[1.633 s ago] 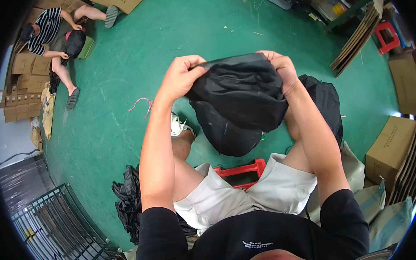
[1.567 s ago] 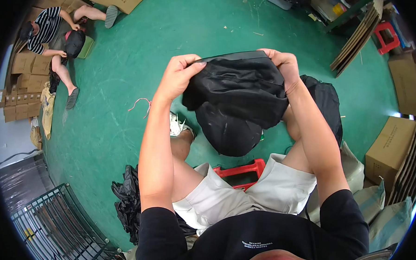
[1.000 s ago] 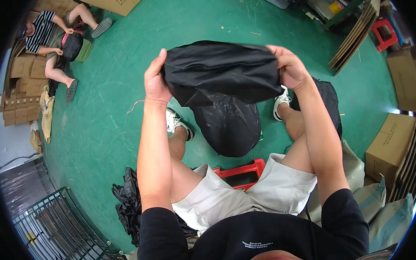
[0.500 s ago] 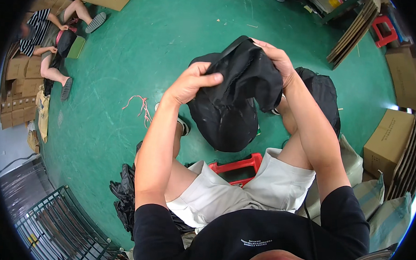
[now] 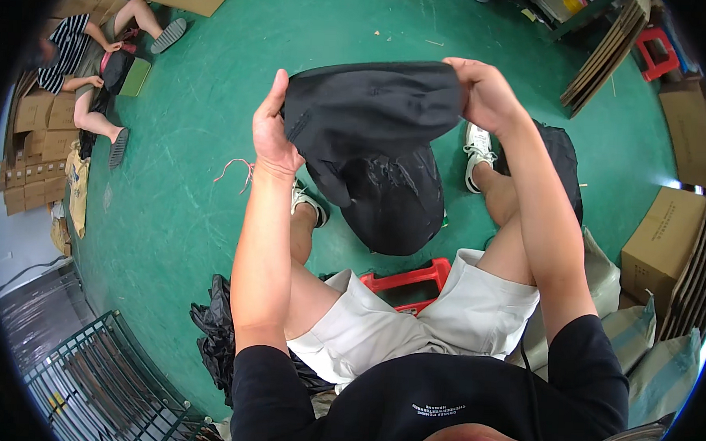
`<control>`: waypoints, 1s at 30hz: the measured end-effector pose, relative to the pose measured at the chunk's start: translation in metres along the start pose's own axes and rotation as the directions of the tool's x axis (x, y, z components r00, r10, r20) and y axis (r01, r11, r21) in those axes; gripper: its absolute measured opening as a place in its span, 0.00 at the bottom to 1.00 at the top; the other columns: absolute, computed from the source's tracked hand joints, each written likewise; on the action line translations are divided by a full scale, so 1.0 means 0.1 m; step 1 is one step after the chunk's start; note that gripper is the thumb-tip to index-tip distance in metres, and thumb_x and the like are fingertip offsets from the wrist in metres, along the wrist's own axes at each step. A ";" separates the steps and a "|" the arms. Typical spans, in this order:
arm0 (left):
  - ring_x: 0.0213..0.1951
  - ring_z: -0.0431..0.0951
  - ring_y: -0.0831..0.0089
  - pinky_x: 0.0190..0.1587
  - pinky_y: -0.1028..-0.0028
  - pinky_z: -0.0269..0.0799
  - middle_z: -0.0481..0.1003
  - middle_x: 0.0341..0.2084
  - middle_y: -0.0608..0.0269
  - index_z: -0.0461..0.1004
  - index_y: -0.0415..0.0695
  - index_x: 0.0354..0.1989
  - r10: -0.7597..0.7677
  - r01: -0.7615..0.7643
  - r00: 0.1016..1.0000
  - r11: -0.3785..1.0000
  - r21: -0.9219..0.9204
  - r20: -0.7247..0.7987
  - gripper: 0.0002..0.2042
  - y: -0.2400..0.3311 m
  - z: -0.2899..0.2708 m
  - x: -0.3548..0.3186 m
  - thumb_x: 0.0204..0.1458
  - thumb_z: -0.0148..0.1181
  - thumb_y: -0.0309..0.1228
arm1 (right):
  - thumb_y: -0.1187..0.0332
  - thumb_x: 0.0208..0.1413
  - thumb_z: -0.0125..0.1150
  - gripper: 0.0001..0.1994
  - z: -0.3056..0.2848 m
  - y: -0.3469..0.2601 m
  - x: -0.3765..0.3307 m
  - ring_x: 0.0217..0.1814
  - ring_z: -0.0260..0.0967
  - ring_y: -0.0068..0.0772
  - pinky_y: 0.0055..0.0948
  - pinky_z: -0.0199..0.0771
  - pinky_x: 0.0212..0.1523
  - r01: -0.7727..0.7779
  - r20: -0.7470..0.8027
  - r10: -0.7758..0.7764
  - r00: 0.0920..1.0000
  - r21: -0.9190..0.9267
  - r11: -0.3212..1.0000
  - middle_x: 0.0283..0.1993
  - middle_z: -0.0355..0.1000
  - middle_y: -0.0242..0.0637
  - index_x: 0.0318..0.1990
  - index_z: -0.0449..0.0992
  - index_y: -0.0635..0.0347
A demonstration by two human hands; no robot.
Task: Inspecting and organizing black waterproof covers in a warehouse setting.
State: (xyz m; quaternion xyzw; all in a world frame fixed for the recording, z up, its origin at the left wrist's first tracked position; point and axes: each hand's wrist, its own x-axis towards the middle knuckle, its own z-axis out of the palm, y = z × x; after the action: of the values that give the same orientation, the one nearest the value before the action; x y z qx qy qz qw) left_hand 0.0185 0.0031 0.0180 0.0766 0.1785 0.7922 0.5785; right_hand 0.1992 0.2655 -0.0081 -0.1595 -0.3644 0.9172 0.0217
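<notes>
Head view: fingers hold black cloth at edges, floor beyond.

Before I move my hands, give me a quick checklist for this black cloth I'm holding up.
1. Right hand gripping the black cloth at its right end: ok.
2. Left hand firmly gripping the left end: cannot tell; the fingers are hidden behind the fabric.
3. Cloth smooth: not ok; it has folds, and a flap hangs at lower left.
4. Cloth separate from the rounded black bundle below: cannot tell; they overlap in view.
5. Pink string clear of the cloth: ok; it lies on the floor to the left.
</notes>
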 end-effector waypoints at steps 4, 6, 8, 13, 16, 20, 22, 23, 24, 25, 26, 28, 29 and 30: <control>0.53 0.73 0.52 0.59 0.56 0.67 0.73 0.51 0.44 0.70 0.31 0.52 -0.027 0.033 0.993 0.998 -0.056 0.117 0.25 0.04 -0.12 0.01 0.65 0.37 0.44 | 0.63 0.56 0.53 0.24 0.20 -0.14 -0.20 0.55 0.70 0.46 0.44 0.67 0.60 -0.045 0.352 -0.100 0.931 0.382 0.923 0.55 0.69 0.53 0.55 0.65 0.72; 0.56 0.71 0.52 0.62 0.56 0.63 0.71 0.53 0.44 0.69 0.32 0.54 -0.031 0.044 0.989 0.995 -0.085 0.146 0.25 -0.03 -0.11 0.08 0.66 0.36 0.43 | 0.57 0.52 0.59 0.31 -0.16 -0.01 -0.21 0.58 0.68 0.48 0.47 0.65 0.61 -0.032 0.364 -0.086 0.927 0.308 0.951 0.57 0.67 0.53 0.57 0.63 0.72; 0.57 0.70 0.52 0.63 0.54 0.62 0.69 0.56 0.45 0.66 0.34 0.57 0.032 -0.001 0.986 0.981 -0.194 0.161 0.25 -0.08 -0.08 0.12 0.66 0.35 0.43 | 0.50 0.48 0.65 0.38 -0.25 0.06 -0.21 0.61 0.65 0.49 0.49 0.63 0.63 -0.021 0.375 -0.071 0.924 0.236 0.972 0.60 0.65 0.54 0.59 0.62 0.71; 0.57 0.69 0.52 0.63 0.54 0.62 0.68 0.57 0.48 0.64 0.36 0.59 0.140 -0.124 0.987 0.976 -0.179 0.079 0.24 -0.04 -0.04 0.05 0.66 0.36 0.43 | 0.42 0.44 0.66 0.42 0.25 0.20 -0.29 0.57 0.68 0.46 0.45 0.65 0.61 0.183 0.219 -0.289 0.932 0.406 0.895 0.59 0.67 0.48 0.60 0.64 0.65; 0.56 0.71 0.53 0.61 0.55 0.64 0.70 0.55 0.49 0.65 0.36 0.58 0.156 -0.152 0.988 0.976 -0.154 0.011 0.22 -0.08 -0.05 0.12 0.65 0.40 0.41 | 0.34 0.43 0.61 0.48 -0.31 0.23 -0.17 0.61 0.65 0.48 0.45 0.61 0.65 0.342 -0.290 -0.459 0.840 -0.373 0.862 0.60 0.65 0.53 0.62 0.62 0.67; 0.52 0.74 0.56 0.59 0.56 0.67 0.73 0.51 0.49 0.69 0.35 0.55 0.210 -0.218 0.972 0.973 -0.072 -0.109 0.17 0.06 -0.15 0.02 0.61 0.48 0.33 | 0.55 0.56 0.56 0.30 0.19 0.08 -0.21 0.59 0.67 0.46 0.43 0.68 0.60 0.031 0.332 -0.218 0.918 0.488 0.872 0.59 0.67 0.53 0.57 0.64 0.73; 0.51 0.75 0.55 0.57 0.57 0.69 0.74 0.50 0.49 0.70 0.34 0.53 0.200 -0.209 0.970 0.977 -0.047 -0.141 0.16 0.05 -0.06 0.02 0.59 0.50 0.30 | 0.60 0.57 0.54 0.27 -0.10 0.04 -0.18 0.59 0.67 0.47 0.43 0.68 0.60 -0.012 0.329 -0.118 0.937 0.369 0.929 0.59 0.67 0.54 0.58 0.63 0.73; 0.51 0.74 0.56 0.58 0.57 0.68 0.73 0.50 0.48 0.70 0.34 0.52 0.194 -0.201 0.976 0.977 -0.069 -0.099 0.16 0.07 -0.10 0.01 0.59 0.50 0.31 | 0.62 0.57 0.53 0.25 -0.14 0.01 -0.16 0.57 0.69 0.49 0.44 0.66 0.61 -0.061 0.228 0.006 0.974 0.234 0.970 0.56 0.69 0.53 0.57 0.65 0.73; 0.52 0.74 0.56 0.59 0.57 0.66 0.73 0.51 0.47 0.70 0.34 0.52 0.191 -0.196 0.980 0.977 -0.088 -0.060 0.17 0.10 -0.13 -0.01 0.60 0.49 0.32 | 0.62 0.57 0.53 0.25 -0.04 0.02 -0.13 0.57 0.69 0.49 0.44 0.66 0.61 -0.063 0.232 0.007 0.973 0.235 0.970 0.56 0.69 0.53 0.57 0.65 0.73; 0.52 0.74 0.56 0.59 0.57 0.66 0.73 0.51 0.47 0.70 0.34 0.52 0.190 -0.195 0.980 0.977 -0.087 -0.063 0.17 0.08 -0.11 -0.01 0.60 0.49 0.32 | 0.63 0.58 0.52 0.24 0.10 0.06 -0.14 0.57 0.69 0.49 0.44 0.65 0.62 -0.042 0.222 -0.034 0.975 0.329 0.944 0.57 0.68 0.54 0.57 0.64 0.73; 0.52 0.73 0.56 0.59 0.58 0.66 0.73 0.51 0.47 0.70 0.33 0.52 0.208 -0.215 0.970 0.976 -0.044 -0.128 0.17 0.04 -0.09 0.01 0.59 0.50 0.31 | 0.63 0.59 0.51 0.24 0.24 0.09 -0.15 0.58 0.68 0.50 0.45 0.64 0.62 -0.021 0.208 -0.074 0.975 0.419 0.908 0.58 0.67 0.54 0.57 0.64 0.73; 0.51 0.75 0.57 0.56 0.58 0.69 0.75 0.47 0.52 0.71 0.36 0.51 0.209 -0.207 0.936 0.978 0.037 -0.282 0.15 -0.06 0.00 0.04 0.56 0.53 0.29 | 0.67 0.59 0.49 0.21 0.34 0.10 -0.15 0.55 0.70 0.49 0.43 0.67 0.60 0.051 0.163 -0.133 0.978 0.430 0.901 0.56 0.69 0.53 0.56 0.66 0.72; 0.50 0.75 0.57 0.56 0.58 0.69 0.76 0.47 0.53 0.72 0.37 0.50 0.208 -0.188 0.934 0.977 0.098 -0.291 0.15 -0.11 -0.05 0.08 0.56 0.53 0.28 | 0.68 0.60 0.49 0.20 0.26 0.13 -0.11 0.55 0.70 0.48 0.42 0.68 0.60 0.075 0.135 -0.130 0.982 0.355 0.932 0.56 0.70 0.52 0.56 0.66 0.72; 0.50 0.75 0.58 0.57 0.59 0.69 0.76 0.46 0.55 0.72 0.38 0.50 0.213 -0.169 0.930 0.972 0.165 -0.301 0.14 -0.14 -0.08 0.11 0.56 0.54 0.28 | 0.69 0.60 0.48 0.19 0.20 0.14 -0.07 0.55 0.71 0.46 0.41 0.68 0.60 0.094 0.112 -0.130 0.985 0.281 0.955 0.55 0.70 0.51 0.56 0.66 0.71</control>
State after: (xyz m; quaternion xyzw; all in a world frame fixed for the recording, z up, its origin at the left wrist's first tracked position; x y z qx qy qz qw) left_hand 0.0249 0.0157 0.0042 0.0047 0.3142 0.8327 0.4559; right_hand 0.2002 0.2411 -0.0016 -0.0742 -0.2426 0.9646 0.0717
